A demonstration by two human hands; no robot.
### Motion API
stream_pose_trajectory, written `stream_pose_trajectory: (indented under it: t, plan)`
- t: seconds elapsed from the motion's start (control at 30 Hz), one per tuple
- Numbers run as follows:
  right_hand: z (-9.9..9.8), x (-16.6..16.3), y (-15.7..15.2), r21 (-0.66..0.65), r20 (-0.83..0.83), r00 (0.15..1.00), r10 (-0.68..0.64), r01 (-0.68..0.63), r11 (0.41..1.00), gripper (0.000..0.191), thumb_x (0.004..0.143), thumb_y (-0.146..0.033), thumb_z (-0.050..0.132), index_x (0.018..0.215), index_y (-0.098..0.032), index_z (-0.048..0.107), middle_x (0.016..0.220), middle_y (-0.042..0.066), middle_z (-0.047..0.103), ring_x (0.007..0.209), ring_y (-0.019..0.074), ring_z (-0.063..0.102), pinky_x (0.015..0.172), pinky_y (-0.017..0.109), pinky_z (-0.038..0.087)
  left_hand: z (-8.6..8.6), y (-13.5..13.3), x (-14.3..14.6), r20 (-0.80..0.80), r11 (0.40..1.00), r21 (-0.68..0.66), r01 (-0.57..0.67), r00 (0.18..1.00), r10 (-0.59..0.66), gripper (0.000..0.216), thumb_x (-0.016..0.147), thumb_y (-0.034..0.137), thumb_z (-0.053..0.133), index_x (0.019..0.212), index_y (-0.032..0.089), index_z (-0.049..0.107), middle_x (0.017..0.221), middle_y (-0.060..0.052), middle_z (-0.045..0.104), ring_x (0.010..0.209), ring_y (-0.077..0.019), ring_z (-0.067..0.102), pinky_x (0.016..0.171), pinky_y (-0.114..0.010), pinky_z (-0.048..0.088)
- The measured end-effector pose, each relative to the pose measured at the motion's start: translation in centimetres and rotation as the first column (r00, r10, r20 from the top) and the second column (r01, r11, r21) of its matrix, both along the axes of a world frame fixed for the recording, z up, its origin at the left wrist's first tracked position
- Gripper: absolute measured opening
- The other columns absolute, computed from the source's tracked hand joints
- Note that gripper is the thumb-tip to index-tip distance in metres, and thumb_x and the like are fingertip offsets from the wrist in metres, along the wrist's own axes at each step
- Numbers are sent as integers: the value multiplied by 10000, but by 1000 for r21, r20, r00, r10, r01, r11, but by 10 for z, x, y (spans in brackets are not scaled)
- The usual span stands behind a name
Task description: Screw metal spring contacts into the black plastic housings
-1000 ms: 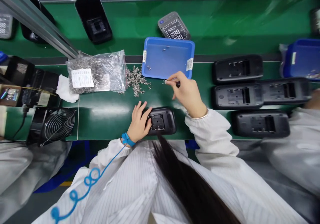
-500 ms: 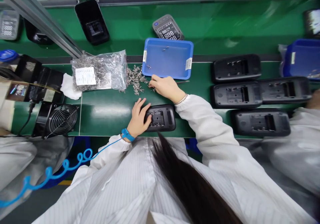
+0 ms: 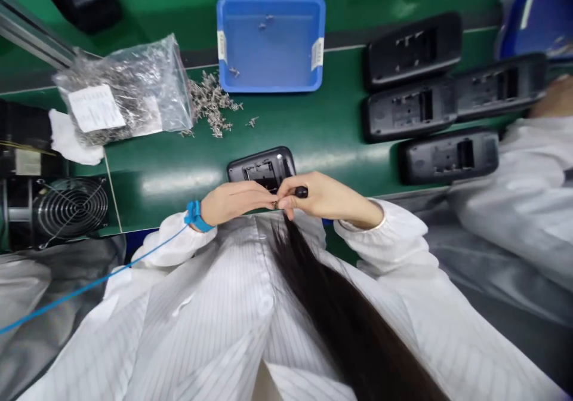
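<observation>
A black device housing (image 3: 262,168) lies back-up at the near edge of the green table (image 3: 179,174). My left hand (image 3: 233,201) and my right hand (image 3: 324,198) meet fingertip to fingertip just in front of it, both pinched together on a tiny metal part (image 3: 274,204) too small to name. A thin black tool (image 3: 301,191) rests in my right hand's grip. A loose pile of small metal springs (image 3: 210,99) lies farther out, next to a clear bag of the same parts (image 3: 120,93). A blue wrist strap (image 3: 194,215) sits on my left wrist.
A blue tray (image 3: 271,43) with a few parts stands behind the pile. Three black housings (image 3: 409,105) lie at the right, near another person's white sleeve (image 3: 514,168). A black fan (image 3: 62,207) and a white cloth (image 3: 67,141) are at the left.
My right hand left the spring pile and came back to the near edge. My left hand lifted off the housing to meet it. The view has tilted down toward my body.
</observation>
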State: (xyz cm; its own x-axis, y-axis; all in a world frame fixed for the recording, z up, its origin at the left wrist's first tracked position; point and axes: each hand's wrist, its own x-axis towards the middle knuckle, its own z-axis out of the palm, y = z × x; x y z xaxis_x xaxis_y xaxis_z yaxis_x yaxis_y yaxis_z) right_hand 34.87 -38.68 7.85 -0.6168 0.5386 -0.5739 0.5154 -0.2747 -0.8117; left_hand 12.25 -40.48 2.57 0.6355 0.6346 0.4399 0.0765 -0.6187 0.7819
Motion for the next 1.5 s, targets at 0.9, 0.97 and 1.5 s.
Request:
stream_pose_trajectory:
  t: [0.9,0.97,1.5]
  plan:
    - [-64,-37,-59,981,170,879,-446,-108,159,249,983,-297,500,915,-164,699,864,-28,748,622,68,648,519,275,334,-45,34,19,-344,884,-7,-467,831,436,183,901,398,619,878,221,663,1181,-57,607,1276,-260,489,1119,-512,364]
    - [-65,-36,-59,981,176,880,-440,-119,155,246,981,-301,504,908,-166,696,857,-29,746,616,68,640,518,279,326,-46,36,19,-357,897,-3,-441,839,411,207,923,417,582,905,226,659,1176,-59,615,1281,-256,490,1135,-517,347]
    - [-60,-36,-54,878,307,895,-323,-135,460,334,1001,-315,419,937,-172,713,1046,47,737,699,118,644,540,283,335,-46,57,20,-462,974,-45,-224,869,178,479,974,439,457,1399,217,466,1476,-103,486,1394,-257,441,1179,-466,356]
